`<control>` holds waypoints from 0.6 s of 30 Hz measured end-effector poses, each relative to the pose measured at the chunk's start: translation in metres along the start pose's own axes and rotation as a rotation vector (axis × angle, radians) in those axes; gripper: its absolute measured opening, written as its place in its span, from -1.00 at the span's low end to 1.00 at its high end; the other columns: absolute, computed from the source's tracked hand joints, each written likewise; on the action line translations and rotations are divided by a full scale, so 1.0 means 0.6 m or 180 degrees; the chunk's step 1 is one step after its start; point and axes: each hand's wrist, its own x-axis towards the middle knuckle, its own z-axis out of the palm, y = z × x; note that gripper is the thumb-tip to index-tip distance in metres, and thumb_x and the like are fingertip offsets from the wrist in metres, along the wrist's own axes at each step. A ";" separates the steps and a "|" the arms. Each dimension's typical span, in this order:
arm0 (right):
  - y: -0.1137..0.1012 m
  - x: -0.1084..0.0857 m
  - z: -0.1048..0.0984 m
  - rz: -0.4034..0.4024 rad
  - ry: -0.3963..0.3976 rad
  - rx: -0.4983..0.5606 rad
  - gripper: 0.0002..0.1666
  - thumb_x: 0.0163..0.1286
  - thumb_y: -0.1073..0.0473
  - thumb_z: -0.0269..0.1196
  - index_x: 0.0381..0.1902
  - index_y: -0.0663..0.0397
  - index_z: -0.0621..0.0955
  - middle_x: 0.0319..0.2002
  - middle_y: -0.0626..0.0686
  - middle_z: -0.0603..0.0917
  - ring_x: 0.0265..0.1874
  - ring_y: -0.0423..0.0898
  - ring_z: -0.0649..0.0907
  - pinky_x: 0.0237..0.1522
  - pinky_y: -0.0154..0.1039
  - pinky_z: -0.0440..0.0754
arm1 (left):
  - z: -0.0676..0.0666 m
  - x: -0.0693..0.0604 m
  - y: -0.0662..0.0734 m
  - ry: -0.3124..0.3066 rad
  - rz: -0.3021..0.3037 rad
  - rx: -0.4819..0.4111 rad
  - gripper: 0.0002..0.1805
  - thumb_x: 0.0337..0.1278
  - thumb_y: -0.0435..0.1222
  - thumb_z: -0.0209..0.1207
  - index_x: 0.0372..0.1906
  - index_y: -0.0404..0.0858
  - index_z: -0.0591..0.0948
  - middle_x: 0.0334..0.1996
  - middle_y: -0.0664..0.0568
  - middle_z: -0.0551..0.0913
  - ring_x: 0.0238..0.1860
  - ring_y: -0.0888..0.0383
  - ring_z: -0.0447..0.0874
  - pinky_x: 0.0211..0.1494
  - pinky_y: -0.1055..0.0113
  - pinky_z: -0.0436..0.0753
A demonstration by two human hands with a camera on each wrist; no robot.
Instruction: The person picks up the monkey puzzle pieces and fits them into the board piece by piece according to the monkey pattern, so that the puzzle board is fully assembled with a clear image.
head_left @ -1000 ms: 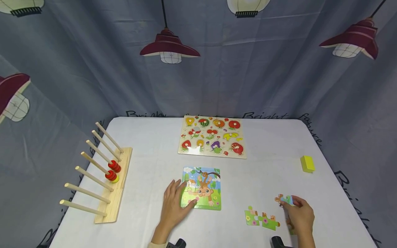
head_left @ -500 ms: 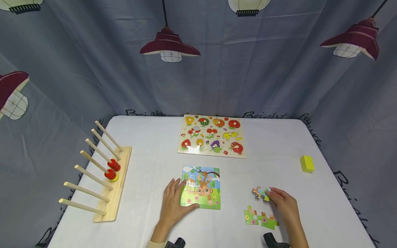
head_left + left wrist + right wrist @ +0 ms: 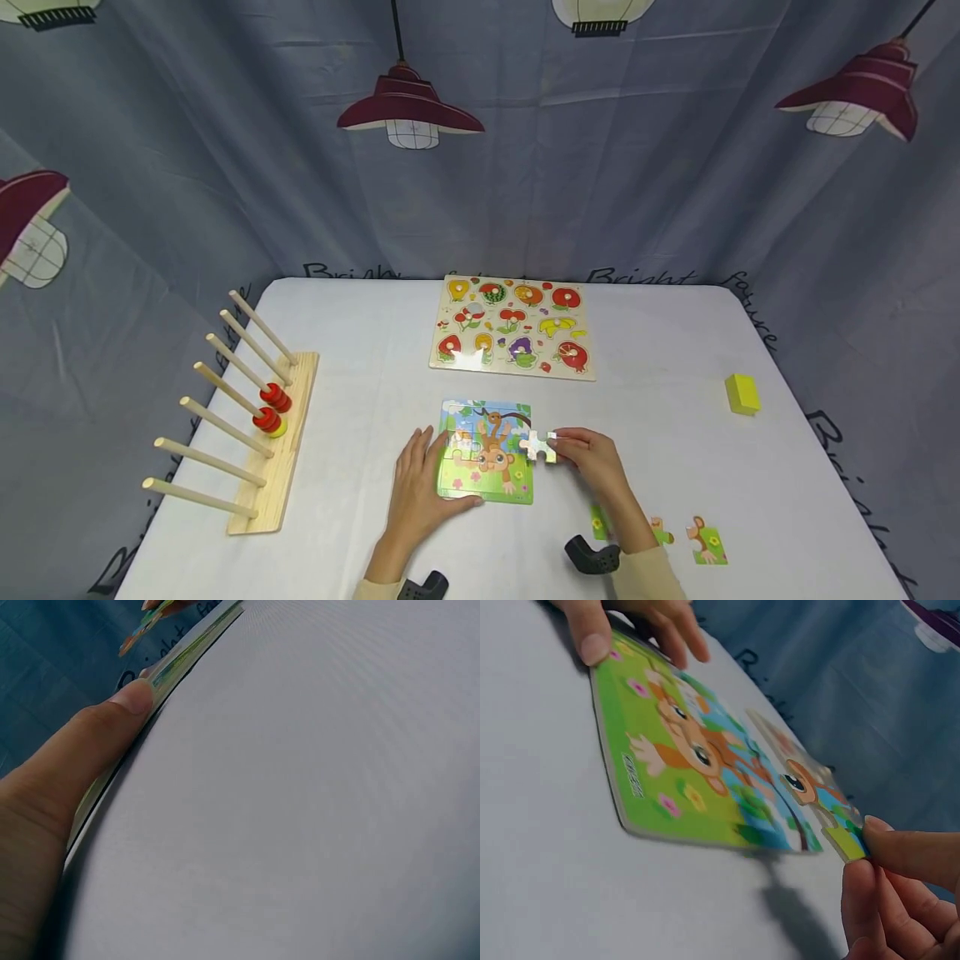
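Observation:
The monkey puzzle board (image 3: 486,483) lies flat on the white table, its printed picture facing up. My left hand (image 3: 420,492) rests along its left side, thumb at the near edge and fingers on the left edge; the left wrist view shows the thumb (image 3: 97,727) against the edge. Between thumb and fingers my right hand (image 3: 592,462) pinches a puzzle piece (image 3: 537,447), held up at the board's right edge. In the right wrist view that piece (image 3: 845,841) shows green, blue and part of a monkey face, tilted above the table.
Loose puzzle pieces (image 3: 708,542) lie at the near right, some partly behind the right forearm. A wooden fruit board (image 3: 513,329) sits at the back, a yellow block (image 3: 742,395) at the right. On the left stands a wooden peg rack (image 3: 294,446) with red and yellow rings.
My right hand has moved left from the loose pieces to the board's right edge, carrying the pinched piece. The left hand has stayed by the board.

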 end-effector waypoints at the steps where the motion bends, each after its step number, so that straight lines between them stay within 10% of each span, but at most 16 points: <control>1: -0.001 0.003 0.008 -0.0016 -0.0004 0.0013 -0.58 0.05 0.04 0.34 -0.17 0.16 0.62 -0.46 -0.03 0.72 -0.51 -0.22 0.63 -0.45 -0.38 0.52 | 0.000 0.000 0.000 -0.0011 -0.0009 -0.0008 0.20 -0.71 0.39 0.29 0.28 -0.10 0.30 0.28 -0.14 0.27 0.34 -0.11 0.11 0.32 -0.03 0.17; 18: -0.024 0.007 0.071 -0.0284 0.0020 -0.0167 -0.75 0.02 0.22 0.34 -0.34 0.26 0.61 -0.66 0.03 0.65 -0.69 -0.18 0.59 -0.60 -0.38 0.51 | 0.000 0.000 0.000 -0.0071 -0.0026 0.0019 0.19 -0.69 0.40 0.29 0.28 -0.09 0.30 0.28 -0.14 0.27 0.35 -0.09 0.09 0.36 0.03 0.12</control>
